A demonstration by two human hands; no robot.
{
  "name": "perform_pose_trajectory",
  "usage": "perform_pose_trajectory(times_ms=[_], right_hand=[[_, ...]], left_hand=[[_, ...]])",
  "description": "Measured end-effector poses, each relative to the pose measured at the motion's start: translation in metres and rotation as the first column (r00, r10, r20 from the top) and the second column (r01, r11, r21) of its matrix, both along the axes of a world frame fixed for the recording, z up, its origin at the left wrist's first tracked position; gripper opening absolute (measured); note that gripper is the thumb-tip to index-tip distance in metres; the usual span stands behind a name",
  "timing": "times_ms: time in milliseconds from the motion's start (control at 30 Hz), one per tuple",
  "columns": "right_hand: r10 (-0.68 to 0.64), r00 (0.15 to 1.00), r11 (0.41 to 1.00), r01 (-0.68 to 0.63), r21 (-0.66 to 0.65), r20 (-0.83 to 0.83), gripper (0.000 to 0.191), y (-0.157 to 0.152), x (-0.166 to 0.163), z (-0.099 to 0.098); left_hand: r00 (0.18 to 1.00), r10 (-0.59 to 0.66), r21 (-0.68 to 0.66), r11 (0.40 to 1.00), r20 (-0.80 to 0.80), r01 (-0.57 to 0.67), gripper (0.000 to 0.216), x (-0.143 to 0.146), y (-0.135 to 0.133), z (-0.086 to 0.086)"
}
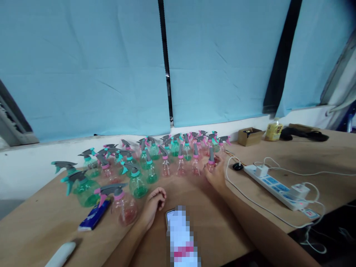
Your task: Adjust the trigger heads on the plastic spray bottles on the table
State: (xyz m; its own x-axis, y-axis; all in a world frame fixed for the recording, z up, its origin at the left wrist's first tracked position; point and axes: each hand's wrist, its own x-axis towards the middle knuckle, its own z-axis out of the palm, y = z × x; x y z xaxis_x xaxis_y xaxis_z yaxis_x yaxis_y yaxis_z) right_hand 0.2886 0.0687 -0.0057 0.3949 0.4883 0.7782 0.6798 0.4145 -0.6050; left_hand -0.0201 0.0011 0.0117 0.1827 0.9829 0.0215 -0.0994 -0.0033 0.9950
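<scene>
A: Background first?

B: Three blue curtain panels (217, 66) hung above a white wall (25, 167); one brown table (33, 226) below.

A: Hands?

B: Two. By the right hand (218, 176), one pink-collared spray bottle (211, 155) is held upright at the table's right-middle, fingers wrapped round its body. The left hand (155, 202) is laid on the table, fingers loosely curled; whether they are pressed together cannot be told.

A: Near the left?

B: One green spray bottle (138, 183) and one phone (180, 237), partly pixelated.

A: Row beside the held one?

B: Three more pink-collared bottles (180, 165) lined up to its left. Behind and further left, a pink and green crowd; overlapped, so no exact total can be given.

A: Extras?

B: One blue packet (94, 215) lower left. To the right: one white power strip (274, 187) with two adapters (299, 191) plugged in, one cardboard box (246, 138), one yellow-labelled bottle (274, 131).
</scene>
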Motion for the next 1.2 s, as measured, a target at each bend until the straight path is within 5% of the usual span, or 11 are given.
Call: perform_pose_trajectory(times_ms=[333, 467, 567, 667, 900, 1200], right_hand=[[-0.173, 0.985, 0.977, 0.169, 0.127, 0.022, 0.073, -0.006, 0.003, 0.012], [-0.085, 0.984, 0.968, 0.046, 0.246, 0.154, 0.063, -0.019, 0.0, 0.021], [0.1, 0.94, 0.982, -0.147, 0.123, 0.325, 0.049, -0.03, -0.017, 0.023], [0.259, 0.895, 0.964, -0.265, -0.036, 0.364, 0.055, -0.034, -0.043, 0.022], [0.271, 0.94, 0.94, -0.211, -0.269, 0.208, 0.06, -0.013, -0.064, 0.008], [0.229, 0.956, 0.959, -0.189, -0.212, 0.184, 0.058, -0.003, -0.059, -0.004]], left_hand=[[1.0, 0.008, -0.013, 1.0, 0.015, -0.008, 0.012, 0.002, -0.003, 0.005], [1.0, 0.017, -0.025, 1.0, 0.011, -0.017, 0.013, 0.004, -0.005, 0.009], [1.0, 0.018, -0.024, 1.0, 0.01, -0.017, 0.014, 0.004, -0.004, 0.007], [1.0, 0.022, -0.033, 0.999, 0.019, -0.021, 0.015, 0.004, -0.003, 0.005], [0.998, 0.032, -0.05, 0.998, 0.054, -0.029, 0.016, 0.004, 0.0, 0.002], [0.997, 0.031, -0.058, 0.998, 0.07, -0.027, 0.016, 0.005, -0.001, 0.0]])
